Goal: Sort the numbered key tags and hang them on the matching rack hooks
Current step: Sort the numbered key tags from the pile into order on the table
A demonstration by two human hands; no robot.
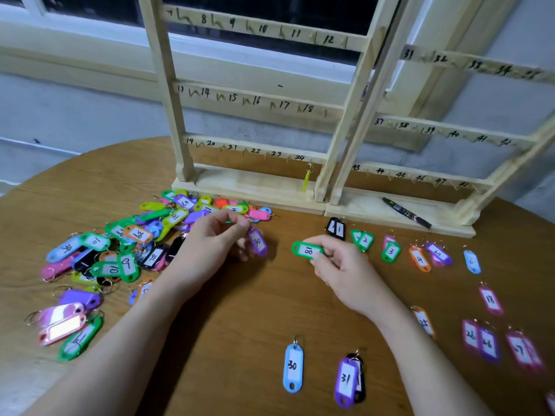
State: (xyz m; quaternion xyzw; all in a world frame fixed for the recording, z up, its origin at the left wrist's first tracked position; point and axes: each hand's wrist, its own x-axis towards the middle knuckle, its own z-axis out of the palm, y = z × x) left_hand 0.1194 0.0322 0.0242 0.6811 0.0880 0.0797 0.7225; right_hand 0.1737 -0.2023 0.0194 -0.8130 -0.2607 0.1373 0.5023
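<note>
My left hand [210, 238] pinches the ring of a purple tag marked 30 [257, 242], which dangles just above the table. A green tag marked 18 [307, 250] is pinched flat in my right hand [336, 265]. A heap of unsorted coloured tags [120, 253] lies to the left. Sorted tags lie to the right: black 1 [335, 228], green 2 [362, 240], green 3 [391, 251], orange 4 [420, 259], blue 6 [472, 261], pink 18 [490, 299]. Two wooden racks [255, 97] with numbered hooks stand behind; a yellow tag [307, 178] hangs near hook 24.
A blue tag 30 [293, 367] and a purple tag 31 [347, 381] lie near the front of the wooden table [255, 310]. More pink and purple tags [486, 340] lie at the right. A black marker pen [407, 212] rests on the right rack's base.
</note>
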